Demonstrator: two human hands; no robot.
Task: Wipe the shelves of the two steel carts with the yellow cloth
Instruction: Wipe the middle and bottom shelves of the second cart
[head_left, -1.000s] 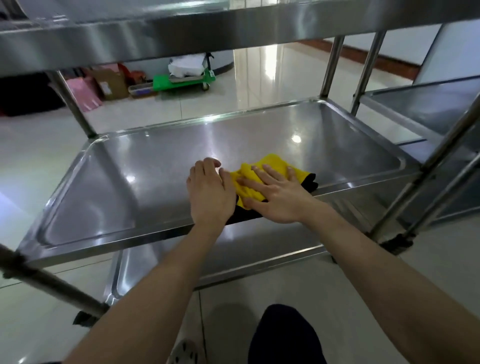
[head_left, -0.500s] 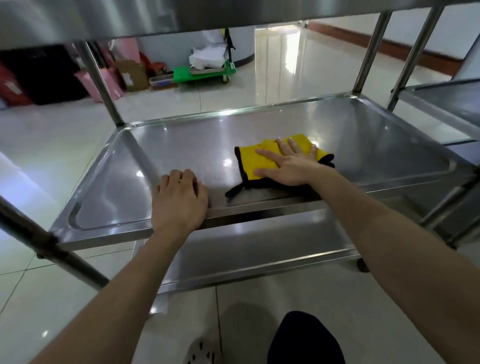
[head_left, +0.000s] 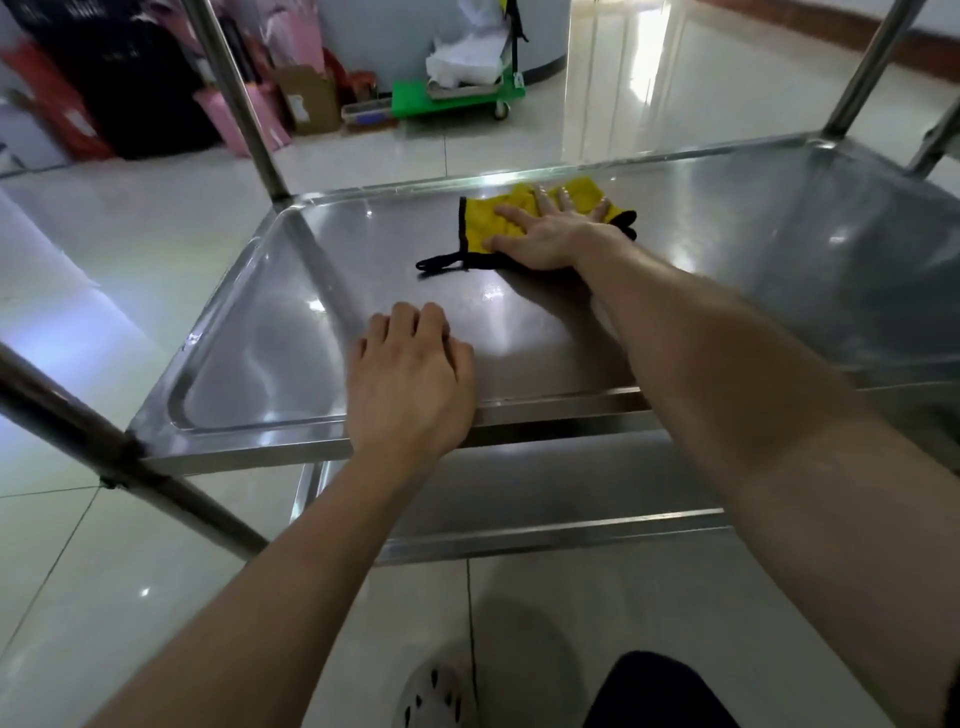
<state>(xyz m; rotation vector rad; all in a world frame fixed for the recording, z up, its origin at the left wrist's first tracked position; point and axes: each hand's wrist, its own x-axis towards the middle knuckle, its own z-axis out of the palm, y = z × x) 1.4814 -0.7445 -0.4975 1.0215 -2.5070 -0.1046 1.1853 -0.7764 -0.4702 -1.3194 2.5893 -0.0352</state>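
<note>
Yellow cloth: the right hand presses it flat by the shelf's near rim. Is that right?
No. The head view shows the right hand pressing the cloth flat by the far rim of the shelf, not the near one. The left hand rests at the near rim.

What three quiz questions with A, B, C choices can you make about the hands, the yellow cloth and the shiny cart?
1. Where is the yellow cloth?
A. on the floor
B. on the steel shelf, near its far rim
C. on the lower shelf below

2. What colour is the cloth's edging?
A. black
B. red
C. white

3. What is the right hand doing?
A. gripping a post
B. pressing flat on the cloth, fingers spread
C. hanging free

Answers: 1 B, the cloth lies close to the far rim. 2 A, a black border and loop show at its left side. 3 B, straight fingers lie on the yellow fabric.
</note>
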